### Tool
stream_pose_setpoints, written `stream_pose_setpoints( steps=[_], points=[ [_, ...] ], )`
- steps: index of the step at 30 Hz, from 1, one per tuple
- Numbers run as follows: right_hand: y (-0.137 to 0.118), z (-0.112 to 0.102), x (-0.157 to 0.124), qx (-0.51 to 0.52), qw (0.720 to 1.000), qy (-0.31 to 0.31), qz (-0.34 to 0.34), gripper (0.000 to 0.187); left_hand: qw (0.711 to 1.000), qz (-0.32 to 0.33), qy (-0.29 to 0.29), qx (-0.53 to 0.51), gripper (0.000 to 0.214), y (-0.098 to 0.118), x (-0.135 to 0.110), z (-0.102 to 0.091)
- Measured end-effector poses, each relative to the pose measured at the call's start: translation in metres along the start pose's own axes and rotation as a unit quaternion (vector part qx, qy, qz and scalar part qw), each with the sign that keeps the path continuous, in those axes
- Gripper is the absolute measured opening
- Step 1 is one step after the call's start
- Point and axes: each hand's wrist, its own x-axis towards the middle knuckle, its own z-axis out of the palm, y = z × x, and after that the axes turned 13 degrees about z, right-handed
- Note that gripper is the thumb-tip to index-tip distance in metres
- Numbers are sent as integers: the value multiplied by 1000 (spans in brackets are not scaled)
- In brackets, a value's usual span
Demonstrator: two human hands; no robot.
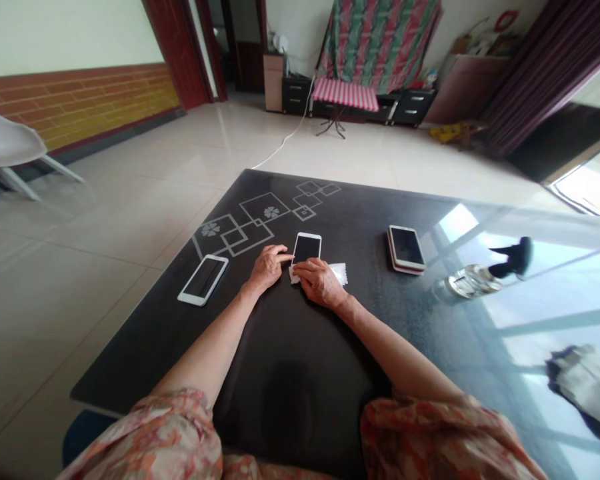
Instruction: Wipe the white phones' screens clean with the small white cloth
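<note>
A white smartphone (pixel 307 248) with a dark screen lies face up on the black table in front of me. My left hand (pixel 269 268) rests at its lower left, fingers stretched and slightly apart, one fingertip touching the phone's edge. Over the phone's lower end, my right hand (pixel 322 283) has its fingers pressed together on a thin white cloth or wrapper (pixel 339 272) with a zigzag edge. Part of that white piece sticks out on both sides of the right hand. My thumbs and the phone's bottom end are hidden.
Another white phone (pixel 203 280) lies at the left, and a stack of phones (pixel 407 249) at the right. Beyond the stack, a clear spray bottle (pixel 480 277) with a black head lies on its side. A grey-white cloth item (pixel 587 383) sits at the right on the table (pixel 180 360).
</note>
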Motion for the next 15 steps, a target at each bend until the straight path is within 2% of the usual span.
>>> stream_pose_setpoints(
  steps=[9,15],
  points=[
    [19,-23,-26,14,999,28,34,27,1000,-2,0,-4,54,-1,0,2],
    [14,-20,-24,13,998,38,38,27,1000,9,10,-8,52,-1,-1,3]
  ],
)
